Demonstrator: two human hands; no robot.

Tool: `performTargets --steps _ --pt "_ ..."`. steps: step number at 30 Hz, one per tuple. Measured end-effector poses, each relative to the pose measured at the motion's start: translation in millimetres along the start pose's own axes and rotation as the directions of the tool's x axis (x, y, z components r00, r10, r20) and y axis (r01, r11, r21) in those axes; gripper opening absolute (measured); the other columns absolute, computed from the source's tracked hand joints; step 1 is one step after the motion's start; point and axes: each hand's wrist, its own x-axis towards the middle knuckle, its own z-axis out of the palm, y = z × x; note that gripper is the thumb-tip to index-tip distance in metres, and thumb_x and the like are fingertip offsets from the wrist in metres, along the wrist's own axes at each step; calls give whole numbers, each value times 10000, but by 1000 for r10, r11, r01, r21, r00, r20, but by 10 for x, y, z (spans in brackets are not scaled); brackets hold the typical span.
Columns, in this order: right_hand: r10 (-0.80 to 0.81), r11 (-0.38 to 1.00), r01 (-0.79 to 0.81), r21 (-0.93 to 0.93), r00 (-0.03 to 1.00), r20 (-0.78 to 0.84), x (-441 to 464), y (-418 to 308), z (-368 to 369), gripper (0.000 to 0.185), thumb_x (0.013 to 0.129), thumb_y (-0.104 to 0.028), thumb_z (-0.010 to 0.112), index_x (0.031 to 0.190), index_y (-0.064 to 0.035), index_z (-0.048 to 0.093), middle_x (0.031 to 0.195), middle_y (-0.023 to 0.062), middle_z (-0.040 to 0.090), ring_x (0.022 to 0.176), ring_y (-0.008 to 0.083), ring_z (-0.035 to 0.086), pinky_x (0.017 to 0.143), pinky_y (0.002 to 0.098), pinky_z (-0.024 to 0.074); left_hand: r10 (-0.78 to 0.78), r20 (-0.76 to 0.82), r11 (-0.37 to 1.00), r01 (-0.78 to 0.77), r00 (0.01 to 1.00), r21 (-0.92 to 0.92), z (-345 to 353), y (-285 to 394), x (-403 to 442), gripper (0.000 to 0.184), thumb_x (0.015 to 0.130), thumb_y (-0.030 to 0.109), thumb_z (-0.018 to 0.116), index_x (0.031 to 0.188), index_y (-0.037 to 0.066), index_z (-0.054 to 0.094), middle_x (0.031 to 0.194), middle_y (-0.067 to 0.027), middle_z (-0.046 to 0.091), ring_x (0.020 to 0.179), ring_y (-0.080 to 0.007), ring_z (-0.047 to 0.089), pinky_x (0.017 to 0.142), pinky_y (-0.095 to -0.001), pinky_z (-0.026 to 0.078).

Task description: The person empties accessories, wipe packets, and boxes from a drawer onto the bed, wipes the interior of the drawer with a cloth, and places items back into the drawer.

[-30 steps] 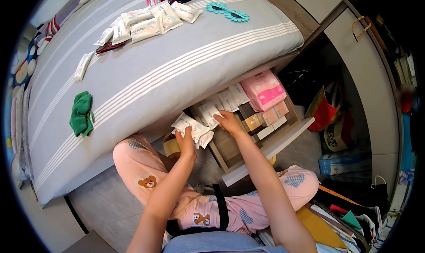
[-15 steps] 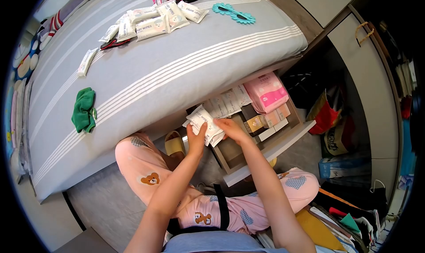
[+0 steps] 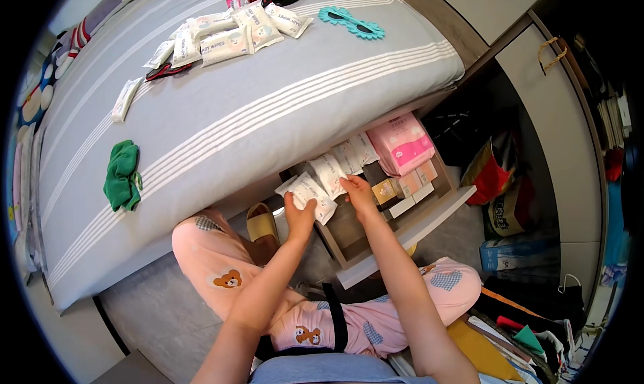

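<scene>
My left hand (image 3: 299, 214) is closed round a few white wipes packs (image 3: 306, 192) above the left end of the open drawer (image 3: 380, 256). Just right of it, my right hand (image 3: 358, 193) pinches the lower edge of another wipes pack (image 3: 329, 173). More white packs (image 3: 355, 152) lie in the back of the drawer, beside a pink package (image 3: 401, 142). Small boxes (image 3: 417, 178) stand in front of that package.
On the bed (image 3: 255, 125) lie a heap of wipes packs (image 3: 226, 45), a single pack (image 3: 125, 100), a green cloth (image 3: 122, 174) and turquoise glasses (image 3: 351, 23). A slipper (image 3: 261, 221) is on the floor; clothes lie at the lower right.
My right hand has moved slightly right and taken hold of a separate pack, which now sits apart from those in my left hand. My left hand stays closed on its packs.
</scene>
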Motion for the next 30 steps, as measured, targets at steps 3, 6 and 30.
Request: performTargets --steps 3,6,30 --pt "12 1000 -15 -24 990 -140 290 91 -97 268 822 -193 627 1010 -7 584 782 3 590 634 59 528 477 192 391 -84 -81 982 69 993 -176 -103 11 17 402 725 -28 564 1099 24 425 990 -86 564 884 -175 553 774 -284 440" --pt "24 999 -31 -39 987 -159 542 181 -32 241 826 -156 613 990 18 592 769 26 591 629 79 556 501 211 447 -111 -71 964 90 991 -252 -159 -62 24 388 727 -29 559 1087 32 428 983 -82 564 880 -177 554 775 -287 441" --pt "199 966 -238 96 930 308 -116 -85 -231 321 861 -141 569 1154 -27 503 887 57 614 705 114 587 548 238 491 76 172 978 -39 982 -206 -3 -193 -7 371 819 -14 556 1164 68 445 1062 -70 518 887 -135 538 739 -230 443"
